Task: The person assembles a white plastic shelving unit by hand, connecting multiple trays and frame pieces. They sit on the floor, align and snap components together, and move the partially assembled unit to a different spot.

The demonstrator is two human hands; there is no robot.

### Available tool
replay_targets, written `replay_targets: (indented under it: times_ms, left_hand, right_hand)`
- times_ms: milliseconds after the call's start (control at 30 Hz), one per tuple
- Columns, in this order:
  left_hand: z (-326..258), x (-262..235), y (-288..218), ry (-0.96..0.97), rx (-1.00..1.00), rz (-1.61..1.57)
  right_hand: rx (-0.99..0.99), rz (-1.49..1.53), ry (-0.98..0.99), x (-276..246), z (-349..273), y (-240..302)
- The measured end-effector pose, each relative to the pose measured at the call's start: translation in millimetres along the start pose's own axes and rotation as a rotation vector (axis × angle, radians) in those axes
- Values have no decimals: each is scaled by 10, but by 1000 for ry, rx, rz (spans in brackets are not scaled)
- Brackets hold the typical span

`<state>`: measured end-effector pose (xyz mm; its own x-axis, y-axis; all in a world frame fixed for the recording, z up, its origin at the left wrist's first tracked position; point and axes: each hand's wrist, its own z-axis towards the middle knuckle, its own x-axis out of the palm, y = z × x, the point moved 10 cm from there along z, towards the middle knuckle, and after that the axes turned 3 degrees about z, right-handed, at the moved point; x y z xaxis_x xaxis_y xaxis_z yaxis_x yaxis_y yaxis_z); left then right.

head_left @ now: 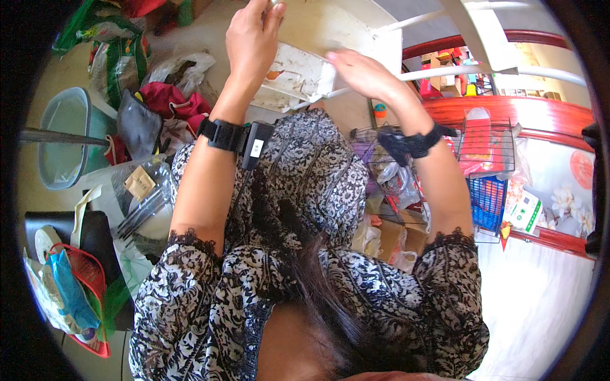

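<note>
Left hand (253, 38) high in view, fingers bent; small pale thing (274, 3) shows at the fingertips, cut off by the upper edge; whether it is grasped, and what it is, cannot be told. Right hand (368, 75) released: flat, fingers stretched toward the left, tips slightly blurred, nothing seen in it. White tray (298, 68) lies between the two hands, ahead of the lap, marked with brown stains and one orange-brown patch; right fingertips near its far right corner, contact unclear. Cream-white panel (372, 28) beyond the tray; white rail (438, 72) runs off to the right. Black strap on each wrist. Left side: tub (67, 114) with a bluish rim, dark red cloth (171, 101) just beside a grey-black piece. Right side: dark wire basket (499, 141) above a blue basket (488, 203)
</note>
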<state>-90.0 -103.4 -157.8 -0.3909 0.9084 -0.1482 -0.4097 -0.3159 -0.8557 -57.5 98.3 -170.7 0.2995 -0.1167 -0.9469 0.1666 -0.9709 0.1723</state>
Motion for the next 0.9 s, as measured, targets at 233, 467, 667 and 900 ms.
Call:
replay_targets:
  times_ms: [233, 467, 667, 900]
  left_hand:
    - [27, 28, -62, -23, -19, -35]
    - [44, 14, -87, -6, -7, -35]
    - [61, 47, -224, 25, 5, -51]
    - [91, -23, -146, -69, 37, -87]
  right_hand:
    - [163, 53, -95, -141, 384, -64]
    - [-218, 371, -227, -120, 220, 529]
    - [68, -180, -19, -213, 233, -584]
    - [-248, -10, -217, -160, 767, 296]
